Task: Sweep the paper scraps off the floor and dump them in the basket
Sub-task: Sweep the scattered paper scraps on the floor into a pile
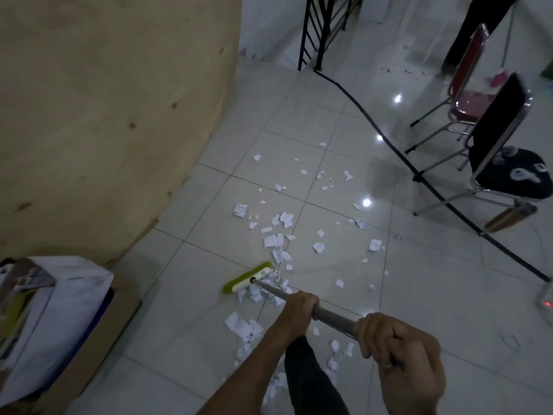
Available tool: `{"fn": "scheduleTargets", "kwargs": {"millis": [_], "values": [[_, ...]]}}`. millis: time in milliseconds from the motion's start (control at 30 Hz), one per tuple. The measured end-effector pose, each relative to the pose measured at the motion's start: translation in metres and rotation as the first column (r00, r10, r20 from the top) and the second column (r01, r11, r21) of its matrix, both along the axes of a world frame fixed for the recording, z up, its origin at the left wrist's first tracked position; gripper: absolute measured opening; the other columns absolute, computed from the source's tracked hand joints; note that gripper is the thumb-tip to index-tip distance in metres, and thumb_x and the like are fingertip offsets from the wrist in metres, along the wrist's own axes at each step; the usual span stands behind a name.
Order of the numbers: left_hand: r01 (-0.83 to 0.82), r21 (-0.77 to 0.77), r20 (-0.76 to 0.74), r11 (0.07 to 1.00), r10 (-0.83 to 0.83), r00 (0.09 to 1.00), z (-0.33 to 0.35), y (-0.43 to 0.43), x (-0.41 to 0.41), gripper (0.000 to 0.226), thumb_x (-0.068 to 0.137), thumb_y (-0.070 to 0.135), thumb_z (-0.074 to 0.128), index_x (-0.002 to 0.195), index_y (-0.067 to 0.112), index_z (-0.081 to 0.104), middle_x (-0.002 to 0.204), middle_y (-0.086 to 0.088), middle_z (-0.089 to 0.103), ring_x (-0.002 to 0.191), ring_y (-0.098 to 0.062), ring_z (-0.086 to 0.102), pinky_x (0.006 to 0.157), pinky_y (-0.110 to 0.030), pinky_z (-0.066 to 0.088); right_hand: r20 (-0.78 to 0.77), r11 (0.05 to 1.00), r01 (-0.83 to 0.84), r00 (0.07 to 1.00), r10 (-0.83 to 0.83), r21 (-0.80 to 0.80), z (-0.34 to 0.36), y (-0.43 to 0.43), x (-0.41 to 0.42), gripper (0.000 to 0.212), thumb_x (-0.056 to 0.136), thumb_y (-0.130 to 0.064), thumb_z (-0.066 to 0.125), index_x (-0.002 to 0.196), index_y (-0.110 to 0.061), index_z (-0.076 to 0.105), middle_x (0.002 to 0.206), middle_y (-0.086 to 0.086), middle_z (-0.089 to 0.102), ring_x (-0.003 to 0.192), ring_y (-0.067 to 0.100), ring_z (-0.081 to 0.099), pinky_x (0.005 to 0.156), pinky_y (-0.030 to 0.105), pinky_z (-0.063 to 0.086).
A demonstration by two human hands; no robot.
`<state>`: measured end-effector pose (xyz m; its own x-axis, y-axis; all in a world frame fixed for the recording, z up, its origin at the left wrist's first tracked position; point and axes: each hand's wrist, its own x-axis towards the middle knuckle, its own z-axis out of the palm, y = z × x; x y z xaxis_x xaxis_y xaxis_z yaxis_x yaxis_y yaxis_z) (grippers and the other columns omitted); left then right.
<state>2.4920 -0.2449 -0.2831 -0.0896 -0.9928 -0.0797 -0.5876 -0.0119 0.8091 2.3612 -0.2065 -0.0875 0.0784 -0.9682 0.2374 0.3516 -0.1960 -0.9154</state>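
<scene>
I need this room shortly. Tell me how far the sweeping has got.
Done: a loose heap of scraps lies gathered near the broom head. In hand: the left hand and right hand both grip the handle, head down on the tiles. Left: many scattered scraps lie further out, and no basket shows, so nothing looks dumped.

Top of the grey metal broom handle (332,320) hidden inside the right hand (398,351), white paper scraps (239,323) partly covered by a dark trouser leg (311,381), black-cushioned metal chair (499,124) cut by the right edge, pale objects (520,173) on its seat too blurred to name
</scene>
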Motion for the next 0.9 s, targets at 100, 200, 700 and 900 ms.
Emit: {"fn": "scheduleTargets", "kwargs": {"millis": [100,200,700,900], "values": [[0.037,-0.097,0.059,0.995,-0.031,0.998,0.004,0.014,-0.002,0.036,0.079,0.03,0.022,0.07,0.014,0.053,0.068,-0.001,0.05,0.072,-0.021,0.051,0.062,-0.025,0.037,0.006,1.0,0.002,1.0,-0.003,0.008,-0.001,0.018,-0.008,0.026,0.063,-0.001,0.041,0.046,-0.02,0.047,0.043,0.003,0.035,0.043,0.02,0.034,0.053,0.027,0.029],[0.056,-0.262,0.143,0.963,-0.019,0.99,0.009,0.019,-0.005,0.024,0.074,0.01,0.035,0.063,0.007,0.056,0.058,-0.011,0.057,0.051,-0.024,0.058,0.054,-0.022,0.046,0.019,1.0,-0.012,1.0,0.013,-0.012,0.003,0.028,-0.018,0.022,0.063,-0.006,0.042,0.046,-0.02,0.046,0.045,0.001,0.036,0.045,0.02,0.034,0.054,0.028,0.028],[0.003,-0.361,0.311,0.932,0.117,0.943,-0.016,0.041,-0.032,0.015,0.071,0.011,0.038,0.066,0.018,0.051,0.05,0.0,0.054,0.049,-0.011,0.05,0.05,-0.017,0.032,0.059,0.965,-0.243,0.97,0.238,0.1,-0.022,0.015,-0.07,0.034,0.068,-0.02,0.058,0.045,-0.012,0.034,0.046,0.0,0.037,0.046,0.019,0.034,0.056,0.031,0.028],[0.099,-0.328,0.317,0.939,0.011,0.948,-0.029,0.031,-0.078,0.02,0.068,0.01,0.036,0.065,0.019,0.054,0.051,0.001,0.054,0.052,-0.008,0.049,0.049,-0.018,0.037,0.021,0.983,-0.141,0.99,0.14,0.116,-0.035,0.025,-0.124,0.022,0.062,-0.01,0.043,0.044,-0.012,0.033,0.045,0.004,0.035,0.047,0.022,0.034,0.055,0.032,0.027]]}}
